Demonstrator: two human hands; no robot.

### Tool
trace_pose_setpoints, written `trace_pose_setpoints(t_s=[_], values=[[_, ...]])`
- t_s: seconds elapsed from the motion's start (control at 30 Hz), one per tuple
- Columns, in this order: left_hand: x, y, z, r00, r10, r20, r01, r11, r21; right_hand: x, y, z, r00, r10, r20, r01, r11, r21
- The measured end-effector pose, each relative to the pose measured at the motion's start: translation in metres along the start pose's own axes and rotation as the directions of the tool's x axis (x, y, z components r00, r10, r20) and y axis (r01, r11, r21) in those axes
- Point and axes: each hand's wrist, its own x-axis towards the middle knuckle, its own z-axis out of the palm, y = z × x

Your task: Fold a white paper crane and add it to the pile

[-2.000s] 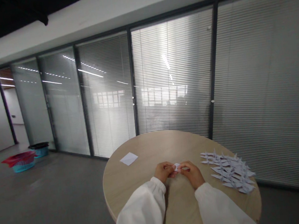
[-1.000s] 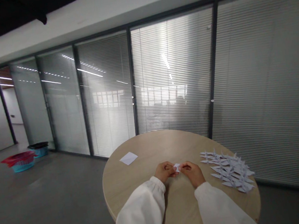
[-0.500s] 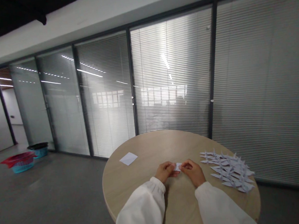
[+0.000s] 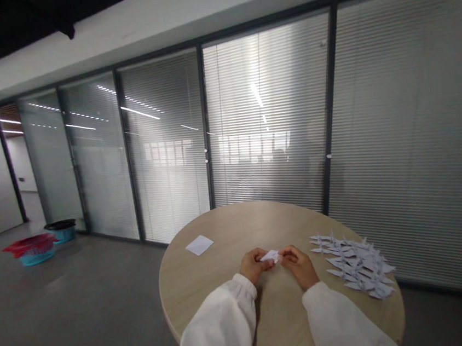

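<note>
Red plastic basket (image 4: pixel 29 245) rested on a teal tub (image 4: pixel 37 258) at the far left of the grey floor (image 4: pixel 97 313), just beside a blue bin with a black rim (image 4: pixel 61 230). Farther right, a round light-wood table (image 4: pixel 211 296) stood before the glass partition with its slatted blinds (image 4: pixel 407 121). A flat square of white paper (image 4: pixel 199 245) lay on the tabletop, well apart from the hands. The person's left hand (image 4: pixel 255 265), in a gathered white sleeve (image 4: pixel 218 328), hovered just above the table. Its fingers (image 4: pixel 265 261) were pressed together, pinching the left end of a small folded white paper (image 4: pixel 270 256), which was held between the hands near the table's middle. The right hand (image 4: pixel 298 266), in a matching sleeve (image 4: pixel 341 321), held the other end, its fingertips (image 4: pixel 286 255) curled and pinching the fold. Beyond that hand, a loose pile of pale folded paper cranes (image 4: pixel 358 267) covered the table's right side.
</note>
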Motion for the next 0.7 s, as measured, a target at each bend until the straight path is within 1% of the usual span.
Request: trace_pose_setpoints(t_s=[0.1,0.17,0.23,0.43,0.6,0.7], values=[[-0.001,0.003,-0.001,1.0,0.001,-0.011,-0.001,1.0,-0.003,0.001,0.002,0.0,1.0,0.005,-0.012,-0.003,0.996,0.087],[-0.001,0.004,-0.001,1.0,-0.006,-0.014,0.006,1.0,-0.009,0.002,0.006,0.002,0.998,0.026,-0.058,-0.018,0.989,0.144],[-0.002,0.004,0.0,1.0,-0.01,-0.014,0.01,1.0,-0.011,0.002,0.011,0.004,0.994,0.047,-0.098,-0.033,0.989,0.145],[-0.001,0.001,0.001,1.0,-0.017,-0.007,0.016,1.0,-0.021,0.003,0.015,0.007,0.998,0.058,-0.014,-0.056,0.991,0.119],[0.001,-0.003,-0.001,1.0,-0.014,0.016,0.014,1.0,-0.013,0.0,0.009,0.006,0.999,0.033,0.001,-0.033,0.996,0.088],[0.002,-0.005,-0.001,1.0,-0.007,0.008,0.007,1.0,-0.003,-0.001,0.007,0.006,0.999,0.038,-0.007,-0.038,0.994,0.104]])
